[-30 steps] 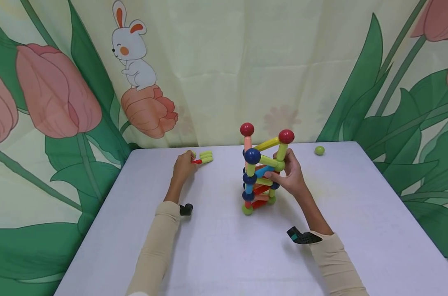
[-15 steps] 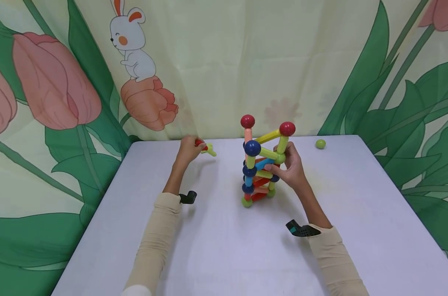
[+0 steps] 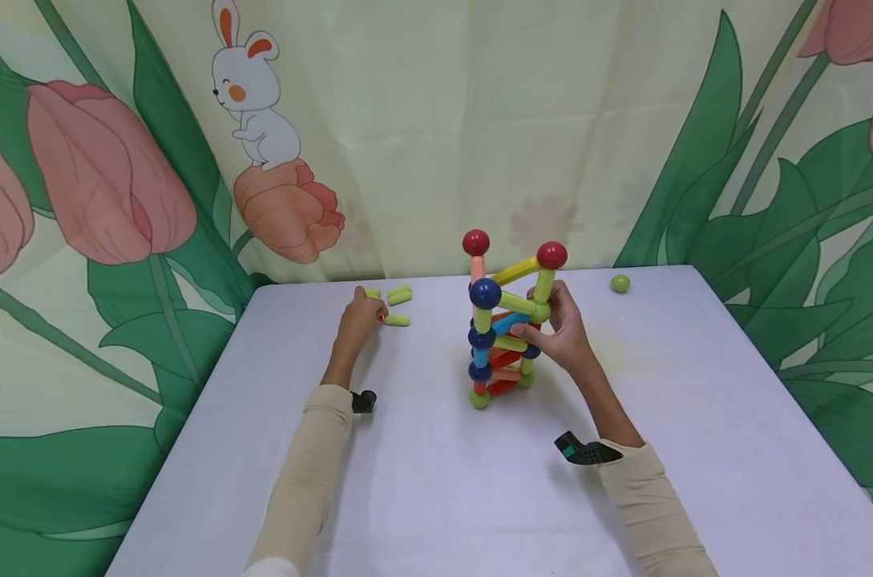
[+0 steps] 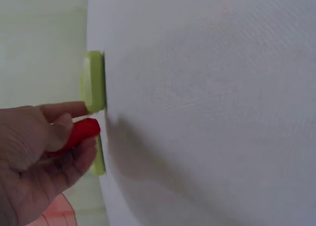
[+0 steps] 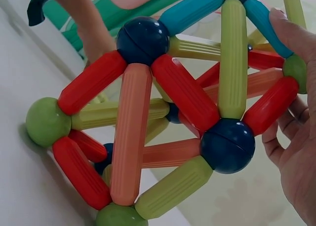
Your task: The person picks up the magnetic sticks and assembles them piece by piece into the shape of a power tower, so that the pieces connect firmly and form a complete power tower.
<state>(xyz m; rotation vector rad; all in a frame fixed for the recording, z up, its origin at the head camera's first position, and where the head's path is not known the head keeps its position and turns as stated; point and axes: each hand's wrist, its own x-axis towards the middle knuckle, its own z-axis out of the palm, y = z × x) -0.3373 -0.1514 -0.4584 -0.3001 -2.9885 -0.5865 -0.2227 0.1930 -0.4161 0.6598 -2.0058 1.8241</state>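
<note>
A tower of magnetic sticks and balls (image 3: 499, 344) stands on the table, with red balls at its top and blue and green balls lower down. My right hand (image 3: 562, 330) grips its upper right side, the thumb on a blue stick (image 5: 268, 28) and the other fingers partly hidden behind. At the far left, my left hand (image 3: 360, 320) pinches a red stick (image 4: 81, 134) between thumb and fingers. Its extended index finger touches a yellow-green stick (image 4: 96, 83) on the table. Further yellow-green sticks (image 3: 398, 320) lie close by.
One loose green ball (image 3: 620, 283) sits at the back right of the white table (image 3: 436, 481). Behind the table's far edge hangs a curtain (image 3: 422, 144) printed with tulips and a rabbit.
My left hand rose a little with the red stick, then came back down to the table. The yellow-green sticks now lie more spread out. My right hand keeps its grip on the tower.
</note>
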